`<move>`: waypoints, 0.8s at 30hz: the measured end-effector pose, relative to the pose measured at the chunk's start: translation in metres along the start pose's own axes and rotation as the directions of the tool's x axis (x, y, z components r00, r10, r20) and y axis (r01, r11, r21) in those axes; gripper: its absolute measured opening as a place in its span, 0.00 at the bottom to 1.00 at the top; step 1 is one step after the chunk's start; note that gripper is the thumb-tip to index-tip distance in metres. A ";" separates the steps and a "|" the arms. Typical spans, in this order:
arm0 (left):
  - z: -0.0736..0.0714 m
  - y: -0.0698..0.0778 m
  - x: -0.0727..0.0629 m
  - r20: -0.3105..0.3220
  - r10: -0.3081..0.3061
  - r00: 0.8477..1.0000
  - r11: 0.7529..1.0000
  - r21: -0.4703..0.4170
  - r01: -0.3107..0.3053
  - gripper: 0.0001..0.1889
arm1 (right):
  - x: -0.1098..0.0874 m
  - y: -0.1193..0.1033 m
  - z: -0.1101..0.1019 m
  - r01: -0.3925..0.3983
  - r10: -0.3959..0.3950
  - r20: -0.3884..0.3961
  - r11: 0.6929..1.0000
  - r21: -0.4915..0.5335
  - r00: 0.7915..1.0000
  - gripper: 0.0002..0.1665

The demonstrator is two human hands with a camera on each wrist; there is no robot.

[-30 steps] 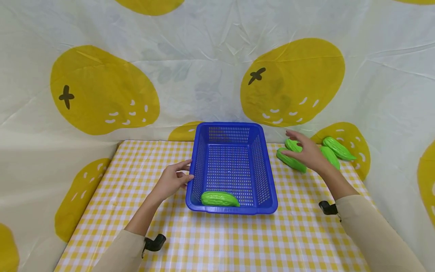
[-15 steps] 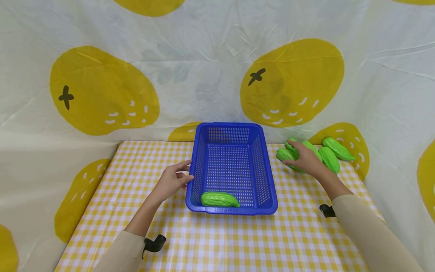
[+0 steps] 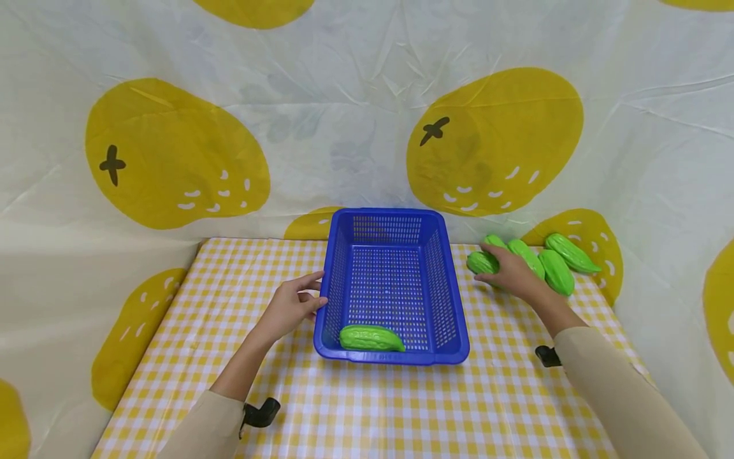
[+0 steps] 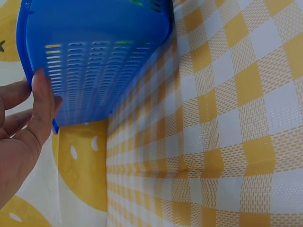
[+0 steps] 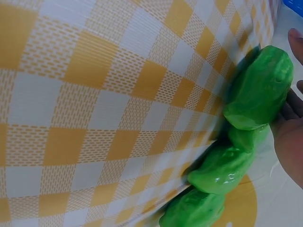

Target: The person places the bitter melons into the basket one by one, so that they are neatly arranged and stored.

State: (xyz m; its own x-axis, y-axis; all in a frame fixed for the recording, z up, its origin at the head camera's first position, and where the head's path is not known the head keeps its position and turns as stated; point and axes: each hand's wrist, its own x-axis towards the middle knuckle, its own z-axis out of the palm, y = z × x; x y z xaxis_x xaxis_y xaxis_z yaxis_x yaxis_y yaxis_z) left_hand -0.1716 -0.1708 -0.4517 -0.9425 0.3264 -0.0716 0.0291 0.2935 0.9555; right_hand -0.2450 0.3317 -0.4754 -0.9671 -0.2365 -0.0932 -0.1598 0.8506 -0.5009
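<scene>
A blue plastic basket (image 3: 453, 280) with slotted walls stands mid-table; one green bitter gourd (image 3: 371, 338) lies along its near end. My left hand (image 3: 289, 307) holds the basket's left rim; the left wrist view shows the thumb (image 4: 41, 97) against the outer wall. Over at the right, my right hand (image 3: 512, 271) reaches over another bitter gourd (image 3: 480, 262), thumb and fingers on either side of it. Its far end shows between them, and the palm hides the rest. In the right wrist view this gourd (image 5: 262, 90) appears resting on the cloth.
Several more bitter gourds (image 3: 556, 271) lie close together to the right of and behind my right hand. A yellow-and-white checked cloth (image 3: 424, 408) covers the table. Behind it hangs a pale curtain (image 3: 338, 127) printed with yellow fruit.
My right hand has come down and slightly nearer onto the leftmost loose gourd, its fingers closing in around it. The left hand and the basket have stayed put.
</scene>
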 end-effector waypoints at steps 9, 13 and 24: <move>0.000 0.000 0.000 -0.003 -0.010 1.000 1.000 -0.001 0.010 0.33 | 0.002 0.001 0.007 -0.002 0.001 -0.005 0.999 -0.045 1.000 0.48; 0.000 -0.001 0.000 -0.003 -0.006 1.000 1.000 0.003 0.006 0.33 | 0.001 0.003 0.008 -0.004 0.004 -0.002 0.997 -0.071 1.000 0.47; 0.000 0.000 0.000 -0.014 -0.009 1.000 1.000 0.006 0.009 0.32 | -0.004 0.004 0.017 -0.035 0.036 0.006 0.999 -0.018 0.999 0.45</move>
State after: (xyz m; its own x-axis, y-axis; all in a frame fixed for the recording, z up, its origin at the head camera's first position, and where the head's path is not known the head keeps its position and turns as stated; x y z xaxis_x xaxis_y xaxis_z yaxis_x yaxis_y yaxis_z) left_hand -0.1715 -0.1702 -0.4515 -0.9473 0.3112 -0.0758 0.0228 0.3016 0.9532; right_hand -0.2385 0.3285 -0.4917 -0.9710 -0.2089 -0.1159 -0.1290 0.8668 -0.4816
